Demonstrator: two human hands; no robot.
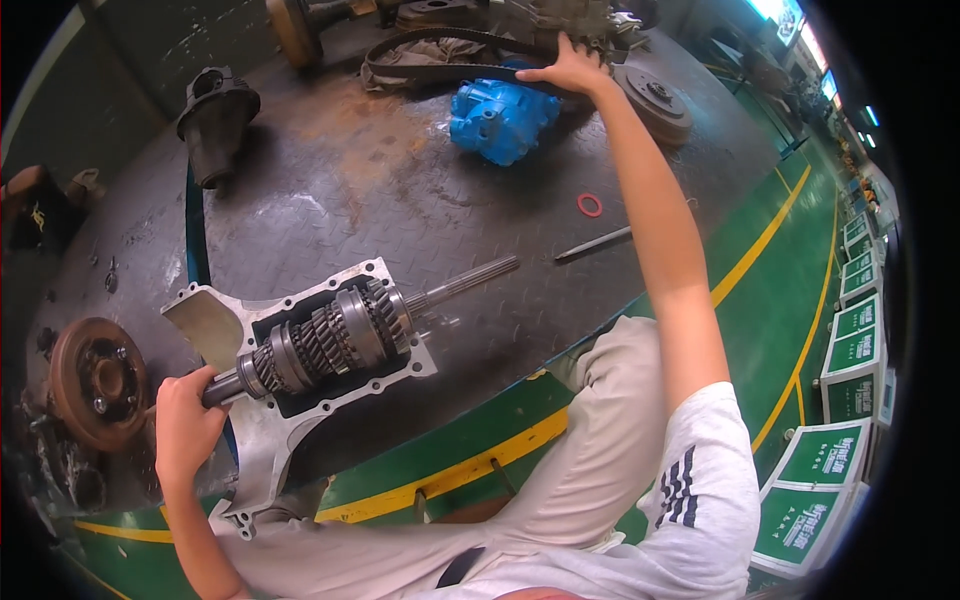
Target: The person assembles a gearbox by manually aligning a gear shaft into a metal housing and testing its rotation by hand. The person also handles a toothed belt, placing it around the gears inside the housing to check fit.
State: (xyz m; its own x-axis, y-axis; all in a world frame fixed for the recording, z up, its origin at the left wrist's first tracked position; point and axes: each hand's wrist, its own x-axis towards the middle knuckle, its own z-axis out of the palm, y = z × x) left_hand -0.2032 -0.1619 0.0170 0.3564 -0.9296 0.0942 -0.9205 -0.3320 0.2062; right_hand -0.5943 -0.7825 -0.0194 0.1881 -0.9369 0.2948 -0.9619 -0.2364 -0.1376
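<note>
In front of me lies an open silvery gearbox housing half, with a gear shaft carrying several gears in its cavity. The splined end of the shaft points right, past the housing. My left hand is closed around the shaft's left end; its fingertips are partly hidden. My right arm stretches to the far side of the table. There my right hand has its fingers spread at a black toothed belt, just above a blue cast unit. Whether it touches the belt I cannot tell.
A dark bell-shaped casting stands at the far left, a rusty wheel hub at the near left. On the patterned metal table lie a red ring and a thin rod. A round disc sits far right.
</note>
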